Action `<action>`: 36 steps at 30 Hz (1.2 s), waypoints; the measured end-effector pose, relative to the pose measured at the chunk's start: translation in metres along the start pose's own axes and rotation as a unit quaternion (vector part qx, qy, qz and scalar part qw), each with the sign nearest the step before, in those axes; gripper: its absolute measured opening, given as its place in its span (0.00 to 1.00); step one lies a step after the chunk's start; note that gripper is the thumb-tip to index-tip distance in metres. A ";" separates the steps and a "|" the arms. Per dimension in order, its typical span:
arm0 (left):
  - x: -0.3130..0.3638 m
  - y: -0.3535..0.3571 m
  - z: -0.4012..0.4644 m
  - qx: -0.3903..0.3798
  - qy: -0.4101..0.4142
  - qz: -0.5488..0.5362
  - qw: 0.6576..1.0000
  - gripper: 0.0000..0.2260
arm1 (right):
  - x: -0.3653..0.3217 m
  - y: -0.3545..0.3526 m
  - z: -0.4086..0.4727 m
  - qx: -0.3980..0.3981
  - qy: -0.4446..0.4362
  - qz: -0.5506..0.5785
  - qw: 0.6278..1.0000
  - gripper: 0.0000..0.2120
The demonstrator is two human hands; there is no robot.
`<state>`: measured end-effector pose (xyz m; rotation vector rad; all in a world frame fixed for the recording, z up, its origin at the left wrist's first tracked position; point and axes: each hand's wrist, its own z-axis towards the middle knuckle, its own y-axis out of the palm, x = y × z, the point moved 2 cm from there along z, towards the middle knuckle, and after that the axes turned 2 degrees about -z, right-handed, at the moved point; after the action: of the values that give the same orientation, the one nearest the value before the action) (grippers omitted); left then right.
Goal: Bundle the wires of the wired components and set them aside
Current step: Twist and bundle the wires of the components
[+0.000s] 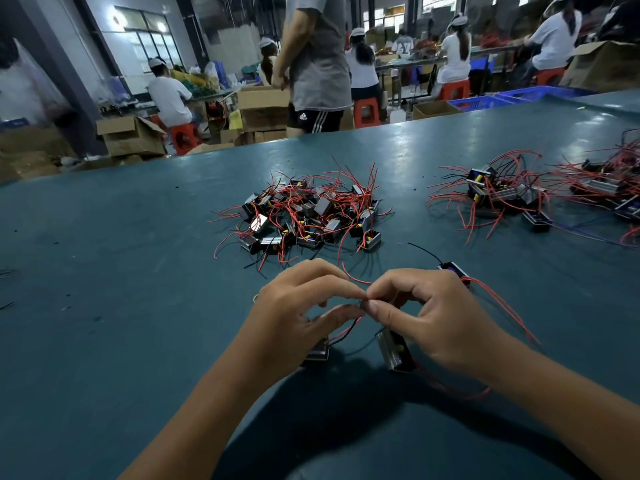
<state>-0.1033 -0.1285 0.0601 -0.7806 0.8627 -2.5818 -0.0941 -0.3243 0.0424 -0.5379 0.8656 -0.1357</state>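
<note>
We see the left hand (298,306) and right hand (429,317) meeting fingertip to fingertip, both pinching the thin red and black wires (346,329) between them. 2 wired components hang from those wires: 1 (317,353) under the left palm, 1 (394,351) below the right thumb. A loose pile (304,213) lies beyond the hands on the green table (104,271).

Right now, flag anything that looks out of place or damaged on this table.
Nothing looks damaged. One component lies alone beside the right hand, apart from the tangled centre pile. Small dark scraps speckle the table at left.
</note>
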 end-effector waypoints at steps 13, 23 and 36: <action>-0.002 -0.005 0.001 -0.026 0.007 0.012 1.000 0.03 | 0.000 0.002 0.000 -0.021 -0.009 0.001 1.000 0.03; 0.001 -0.008 0.000 -0.107 -0.167 -0.060 0.978 0.05 | -0.011 0.001 -0.001 -0.007 -0.083 -0.085 0.993 0.01; 0.004 0.000 -0.009 -0.135 -0.414 -0.360 0.825 0.08 | -0.014 0.004 -0.002 -0.028 -0.167 -0.166 0.971 0.04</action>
<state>-0.1115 -0.1263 0.0553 -2.4564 0.7051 -2.1820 -0.1051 -0.3173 0.0494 -0.7335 0.4466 -0.3163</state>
